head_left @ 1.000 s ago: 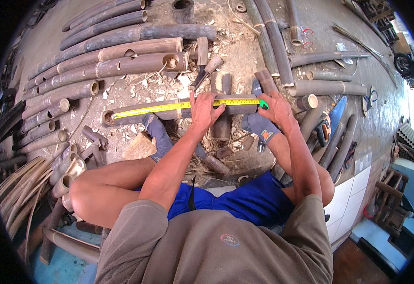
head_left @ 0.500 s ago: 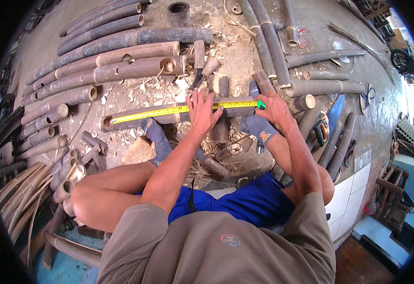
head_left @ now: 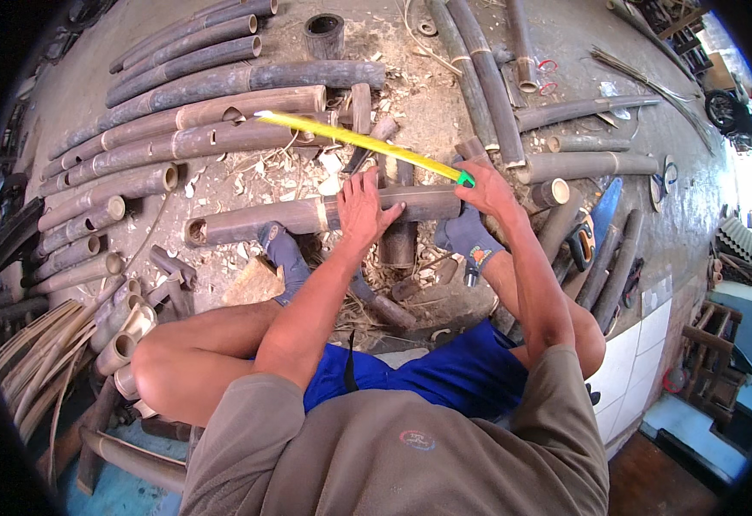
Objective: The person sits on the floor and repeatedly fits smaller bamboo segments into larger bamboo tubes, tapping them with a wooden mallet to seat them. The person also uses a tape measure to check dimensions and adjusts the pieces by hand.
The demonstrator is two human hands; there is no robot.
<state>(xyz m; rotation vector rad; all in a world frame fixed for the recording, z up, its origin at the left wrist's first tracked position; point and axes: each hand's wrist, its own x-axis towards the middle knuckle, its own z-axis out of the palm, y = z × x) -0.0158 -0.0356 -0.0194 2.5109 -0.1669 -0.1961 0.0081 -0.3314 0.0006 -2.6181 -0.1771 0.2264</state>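
A brown bamboo tube [head_left: 255, 222] lies crosswise in front of me, with a pale node ring and a hollowed opening at its left end. My left hand [head_left: 362, 211] rests on it near the middle, fingers stretched past the far edge and thumb apart. Beyond the tube's right end, my right hand [head_left: 489, 191] grips a green-cased tape measure [head_left: 465, 179]. Its extended yellow blade [head_left: 359, 142] is raised off the tube and slants to the far left, above other bamboo. My socked feet [head_left: 285, 258] are beside the tube. A shorter bamboo piece [head_left: 397, 245] lies beneath it.
Several long bamboo poles [head_left: 178, 142] lie at the far left, with split strips [head_left: 36, 361] nearer. More poles [head_left: 481, 69] lie at the far right. A saw with an orange-and-black handle [head_left: 580, 241] is right of my leg. Wood shavings [head_left: 212, 176] litter the floor.
The tape blade has lifted off the bamboo tube, its free end swinging away to the far left. My right hand has shifted slightly left; my left hand stays on the tube.
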